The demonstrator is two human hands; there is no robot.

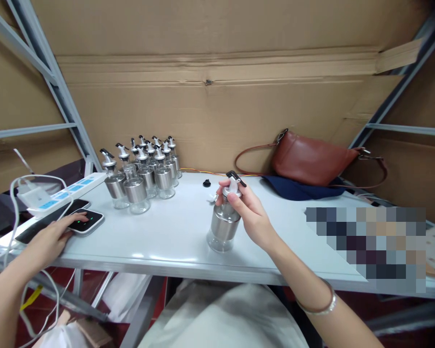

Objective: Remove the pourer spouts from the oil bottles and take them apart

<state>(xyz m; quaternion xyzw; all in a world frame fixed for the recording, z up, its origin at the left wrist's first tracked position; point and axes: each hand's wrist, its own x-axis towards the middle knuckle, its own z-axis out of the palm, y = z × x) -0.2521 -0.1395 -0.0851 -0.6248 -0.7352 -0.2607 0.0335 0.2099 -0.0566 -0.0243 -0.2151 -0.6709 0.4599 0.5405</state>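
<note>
A glass oil bottle (224, 229) with a steel sleeve stands on the table near its front edge. My right hand (255, 217) is closed around its silver pour spout (232, 186), which carries a black lever on top. Beside the neck, at the fingertips, is a small pale piece (212, 198) I cannot make out clearly. On the left, my left hand (54, 237) lies with fingers stretched over a small white device (94, 221) with a black face and green lights. A small black round part (206, 183) sits behind the bottle.
Several similar bottles (164, 181) are grouped at the back left. A white power strip (76, 190) with cables and a dark phone (77, 207) lie at the left edge. A brown bag (311, 157) rests on dark blue cloth (293, 189) at the back right. Cardboard (217, 111) walls the rear.
</note>
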